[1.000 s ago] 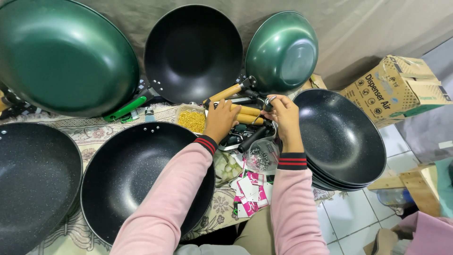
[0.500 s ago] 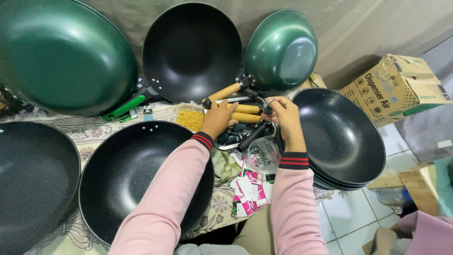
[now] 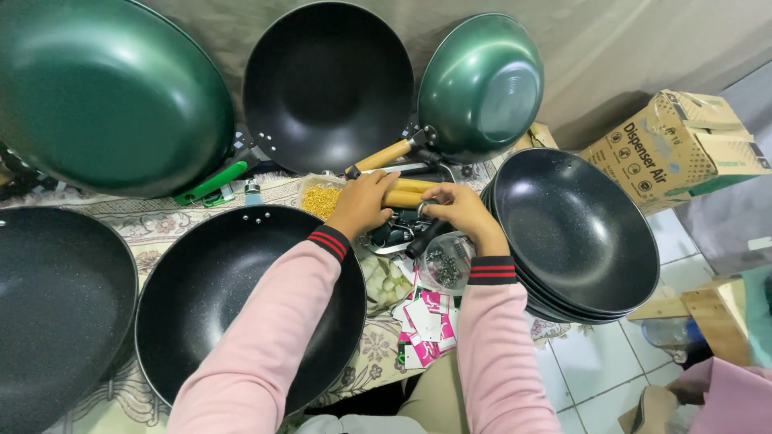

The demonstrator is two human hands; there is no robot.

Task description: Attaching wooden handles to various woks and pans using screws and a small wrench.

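My left hand (image 3: 363, 205) is closed around a light wooden pan handle (image 3: 407, 198) lying across a pile of dark metal fittings (image 3: 394, 235). My right hand (image 3: 460, 210) pinches the handle's other end, where a small metal ring shows. Both arms wear pink sleeves with dark, red-striped cuffs. A black handle part (image 3: 425, 239) lies under my right hand. A clear bag of small screws (image 3: 442, 267) sits just below it.
A black wok (image 3: 201, 313) lies under my left arm, another (image 3: 48, 305) at far left. A stack of black woks (image 3: 575, 233) stands right. Two green woks (image 3: 104, 88) (image 3: 481, 84) and a black one (image 3: 326, 80) lean behind. Yellow pieces (image 3: 322, 201), pink cards (image 3: 426, 317), cardboard box (image 3: 683, 153).
Both hands stay on the wooden handle above the fittings. They have shifted only slightly, the fingers working at the handle's right end.
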